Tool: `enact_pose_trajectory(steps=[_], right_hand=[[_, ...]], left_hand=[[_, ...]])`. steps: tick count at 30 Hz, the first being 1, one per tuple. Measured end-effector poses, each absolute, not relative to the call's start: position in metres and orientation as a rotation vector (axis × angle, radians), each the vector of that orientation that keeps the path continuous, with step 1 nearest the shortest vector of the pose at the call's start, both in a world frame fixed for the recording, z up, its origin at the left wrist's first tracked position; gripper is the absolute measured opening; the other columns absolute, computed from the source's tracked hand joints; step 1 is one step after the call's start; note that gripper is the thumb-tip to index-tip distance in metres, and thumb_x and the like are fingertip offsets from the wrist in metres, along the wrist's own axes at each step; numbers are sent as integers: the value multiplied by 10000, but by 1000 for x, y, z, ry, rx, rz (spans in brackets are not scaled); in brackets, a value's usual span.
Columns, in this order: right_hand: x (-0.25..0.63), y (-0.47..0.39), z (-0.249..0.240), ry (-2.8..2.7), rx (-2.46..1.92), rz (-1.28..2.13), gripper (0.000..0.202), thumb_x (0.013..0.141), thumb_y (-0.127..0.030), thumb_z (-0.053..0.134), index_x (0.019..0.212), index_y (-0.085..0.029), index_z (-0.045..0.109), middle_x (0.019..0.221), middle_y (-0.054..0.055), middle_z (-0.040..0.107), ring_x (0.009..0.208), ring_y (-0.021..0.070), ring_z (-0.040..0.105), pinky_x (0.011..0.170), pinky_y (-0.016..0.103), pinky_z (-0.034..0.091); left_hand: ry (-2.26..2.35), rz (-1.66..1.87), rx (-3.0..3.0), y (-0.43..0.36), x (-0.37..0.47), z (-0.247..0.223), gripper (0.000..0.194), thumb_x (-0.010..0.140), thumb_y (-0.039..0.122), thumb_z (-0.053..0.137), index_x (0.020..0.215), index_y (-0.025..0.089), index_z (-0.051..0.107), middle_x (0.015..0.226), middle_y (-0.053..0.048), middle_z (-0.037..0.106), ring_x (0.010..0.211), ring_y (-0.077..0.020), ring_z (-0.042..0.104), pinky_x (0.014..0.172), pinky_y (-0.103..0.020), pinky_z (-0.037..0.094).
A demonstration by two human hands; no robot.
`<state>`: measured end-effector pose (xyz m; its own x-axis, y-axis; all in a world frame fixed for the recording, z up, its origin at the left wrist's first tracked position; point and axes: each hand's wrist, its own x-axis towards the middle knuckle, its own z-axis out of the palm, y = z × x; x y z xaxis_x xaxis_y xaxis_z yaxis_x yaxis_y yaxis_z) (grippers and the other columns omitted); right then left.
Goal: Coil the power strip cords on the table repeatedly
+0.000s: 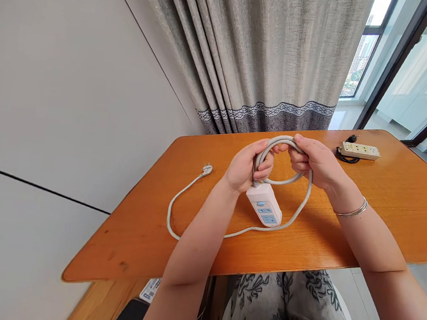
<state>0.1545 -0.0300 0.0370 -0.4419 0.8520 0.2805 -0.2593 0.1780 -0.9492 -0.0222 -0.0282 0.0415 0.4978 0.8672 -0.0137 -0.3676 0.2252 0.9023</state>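
A white power strip with blue sockets hangs or leans at the table's near middle, just below my left hand. That hand is closed round the looped grey cable near where it enters the strip. My right hand pinches the same loops on their right side. From there the cable drops in a wide curve, runs left along the table behind my left forearm, and ends in a plug lying on the left part of the table.
The orange wooden table stands before a grey curtain. A second power strip with a black cord lies at its back right. A white wall is on the left; a window is at the upper right.
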Motion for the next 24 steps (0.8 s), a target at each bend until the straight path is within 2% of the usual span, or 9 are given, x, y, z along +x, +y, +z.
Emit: enact_pose_trajectory(steps=[3, 6, 9, 12, 15, 19, 24], right_hand=[[152, -28, 33, -1530, -630, 1337, 510, 897, -666, 580, 773, -171, 577, 536, -105, 256, 425, 48, 199, 399, 208, 178], [149, -27, 27, -1571, -707, 1028, 551, 901, -720, 526, 762, -187, 562, 530, -70, 417, 418, 62, 376, 405, 208, 285], [146, -27, 22, -1576, -771, 704, 552, 918, -725, 481, 754, -202, 548, 594, -28, 555, 488, 86, 546, 463, 210, 401], [148, -24, 20, -1604, -788, 573, 531, 937, -708, 458, 783, -211, 563, 705, 3, 650, 556, 109, 641, 496, 221, 461], [152, -21, 19, -1650, -802, 460, 496, 965, -668, 447, 804, -216, 574, 724, 11, 680, 606, 131, 685, 538, 239, 502], [153, -20, 18, -1638, -818, 383, 482, 972, -659, 439, 814, -222, 564, 695, 6, 673, 621, 140, 691, 579, 254, 526], [148, -20, 21, -1391, -786, 706, 453, 915, -671, 544, 821, -228, 560, 806, 24, 667, 686, 145, 688, 570, 249, 546]], left_hand=[[598, 921, 1009, -29, -23, 42, 413, 1040, 295, 326, 726, 152, 554, 395, 102, 254, 280, -32, 155, 339, -129, 173], [594, 908, 979, -31, -21, 42, 413, 1047, 330, 347, 711, 162, 517, 407, 110, 234, 287, -27, 155, 346, -126, 174], [590, 897, 959, -31, -19, 41, 431, 1060, 354, 323, 713, 167, 498, 410, 109, 235, 287, -29, 161, 346, -129, 175], [587, 890, 946, -30, -17, 39, 477, 1068, 414, 274, 716, 173, 488, 405, 108, 238, 283, -35, 157, 339, -137, 169], [588, 873, 925, -30, -16, 37, 486, 1057, 478, 289, 723, 179, 475, 410, 108, 250, 280, -37, 169, 336, -140, 177], [587, 854, 920, -30, -13, 34, 455, 1060, 453, 299, 735, 179, 461, 419, 103, 291, 275, -36, 206, 338, -134, 192], [555, 835, 855, -31, -6, 30, 445, 1055, 474, 306, 723, 195, 404, 429, 100, 332, 247, -54, 284, 326, -170, 180]])
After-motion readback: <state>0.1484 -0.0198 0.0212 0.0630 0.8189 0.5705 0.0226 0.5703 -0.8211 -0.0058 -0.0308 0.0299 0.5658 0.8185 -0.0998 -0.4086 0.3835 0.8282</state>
